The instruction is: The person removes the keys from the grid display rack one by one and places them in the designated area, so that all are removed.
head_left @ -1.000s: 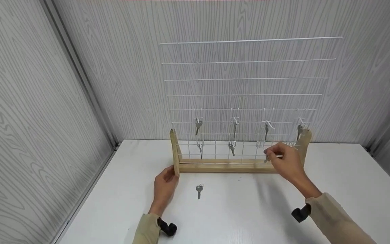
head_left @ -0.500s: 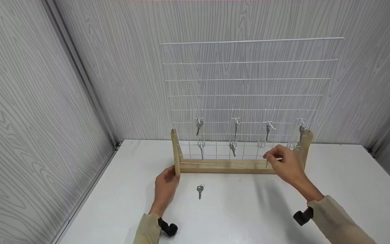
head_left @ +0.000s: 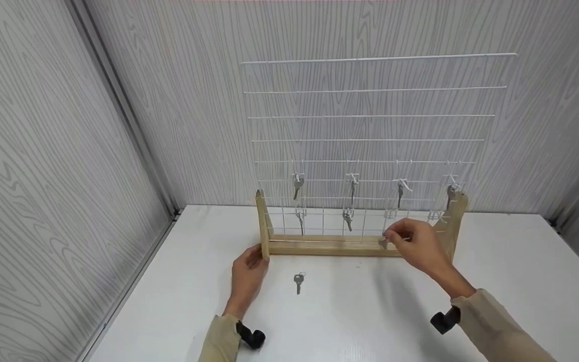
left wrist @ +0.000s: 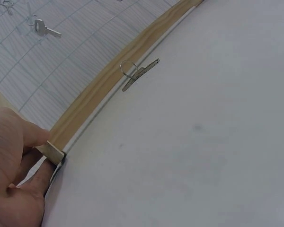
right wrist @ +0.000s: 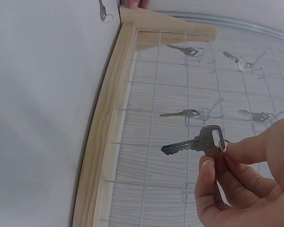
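Observation:
In the right wrist view a silver key hangs by its small ring, which my right hand pinches between thumb and fingers. Behind it stands a white wire grid rack on a wooden base, with hooks that carry several keys in two rows. My right hand is in front of the lower right of the grid, near a bare hook. My left hand grips the foot of the rack's left wooden upright. Another key with a ring lies on the white table before the base.
The white table reaches back to a grey wood-grain wall. A further wall panel rises on the left. Another bare hook sits at the grid's lower right. The right wooden upright stands just behind my right hand.
My right hand has moved slightly left and down with the key, which has turned in the fingers. The left hand keeps its grip on the upright.

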The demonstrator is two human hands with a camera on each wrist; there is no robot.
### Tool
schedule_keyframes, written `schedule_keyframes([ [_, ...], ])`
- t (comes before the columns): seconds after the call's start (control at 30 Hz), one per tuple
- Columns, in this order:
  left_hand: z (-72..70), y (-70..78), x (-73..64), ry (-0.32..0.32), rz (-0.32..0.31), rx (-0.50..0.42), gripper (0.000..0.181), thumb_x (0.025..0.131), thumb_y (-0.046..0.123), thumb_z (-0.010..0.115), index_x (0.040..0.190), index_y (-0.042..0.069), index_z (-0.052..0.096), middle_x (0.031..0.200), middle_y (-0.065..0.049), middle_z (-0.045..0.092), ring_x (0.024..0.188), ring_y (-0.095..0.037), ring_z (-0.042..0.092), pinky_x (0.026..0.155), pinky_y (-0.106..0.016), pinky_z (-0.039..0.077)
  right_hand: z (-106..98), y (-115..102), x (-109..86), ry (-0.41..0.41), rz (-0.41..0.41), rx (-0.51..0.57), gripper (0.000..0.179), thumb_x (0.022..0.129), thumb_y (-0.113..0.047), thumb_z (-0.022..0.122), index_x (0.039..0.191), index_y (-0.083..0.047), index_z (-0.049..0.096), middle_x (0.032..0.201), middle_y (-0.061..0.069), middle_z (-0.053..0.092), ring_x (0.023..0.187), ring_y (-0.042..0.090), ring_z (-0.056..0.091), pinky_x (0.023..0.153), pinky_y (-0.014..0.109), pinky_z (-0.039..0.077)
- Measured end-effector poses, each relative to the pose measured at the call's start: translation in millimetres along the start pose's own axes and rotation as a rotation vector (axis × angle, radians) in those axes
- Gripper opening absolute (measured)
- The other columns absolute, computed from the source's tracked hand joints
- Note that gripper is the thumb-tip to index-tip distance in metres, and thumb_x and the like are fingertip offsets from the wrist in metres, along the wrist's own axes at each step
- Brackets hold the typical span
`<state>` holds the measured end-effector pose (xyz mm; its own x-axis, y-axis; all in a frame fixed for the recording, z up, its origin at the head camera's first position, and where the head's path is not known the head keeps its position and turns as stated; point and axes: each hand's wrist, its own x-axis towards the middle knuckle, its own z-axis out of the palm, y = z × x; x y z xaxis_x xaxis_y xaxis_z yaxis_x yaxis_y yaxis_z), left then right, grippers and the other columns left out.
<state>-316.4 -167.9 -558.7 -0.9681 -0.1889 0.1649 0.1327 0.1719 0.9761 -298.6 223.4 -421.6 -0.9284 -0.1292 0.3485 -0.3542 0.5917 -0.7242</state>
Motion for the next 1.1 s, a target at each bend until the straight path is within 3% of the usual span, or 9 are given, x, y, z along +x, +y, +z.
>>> schedule_keyframes([
  [0.2,-0.3,-3.3,-0.6,-0.002,0.043,-0.019,0.045,0.100,-0.002,0.068,0.144,-0.005,0.060,0.145,-0.029,0.062,0.138,-0.042,0.061,0.113,-0.040,0.056,7.8,-4.1,1.6,-0.012,0.016,-0.005,0.010,0.101,-0.005,0.070,0.098,0.000,0.079,0.092,0.013,0.079,0.076,0.016,0.062,0.061,0.021,0.050],
  [0.43,-0.5,-2.5,-2.3,-0.006,0.024,-0.035,0.045,0.101,0.000,0.068,0.145,-0.003,0.060,0.147,-0.026,0.062,0.139,-0.040,0.060,0.114,-0.039,0.055,19.0,-10.6,2.6,-0.047,0.023,0.047,0.009,0.101,-0.004,0.070,0.098,0.002,0.076,0.093,0.015,0.079,0.077,0.014,0.066,0.063,0.020,0.052],
  [0.87,-0.2,0.0,-2.5,-0.012,0.024,-0.019,0.045,0.103,0.004,0.067,0.147,-0.001,0.059,0.148,-0.025,0.061,0.140,-0.038,0.060,0.114,-0.038,0.055,49.7,-24.3,8.7,-0.115,0.030,0.146,0.009,0.100,0.000,0.068,0.095,0.005,0.074,0.091,0.017,0.078,0.082,0.028,0.075,0.061,0.019,0.055],
  [1.1,0.0,0.3,-0.5,-0.009,0.006,-0.015,0.044,0.103,0.005,0.067,0.147,0.000,0.059,0.148,-0.023,0.062,0.140,-0.037,0.060,0.115,-0.037,0.055,69.3,-29.0,12.0,-0.154,0.079,0.149,0.012,0.100,-0.003,0.069,0.094,0.003,0.076,0.089,0.013,0.078,0.076,0.015,0.071,0.061,0.021,0.057],
])
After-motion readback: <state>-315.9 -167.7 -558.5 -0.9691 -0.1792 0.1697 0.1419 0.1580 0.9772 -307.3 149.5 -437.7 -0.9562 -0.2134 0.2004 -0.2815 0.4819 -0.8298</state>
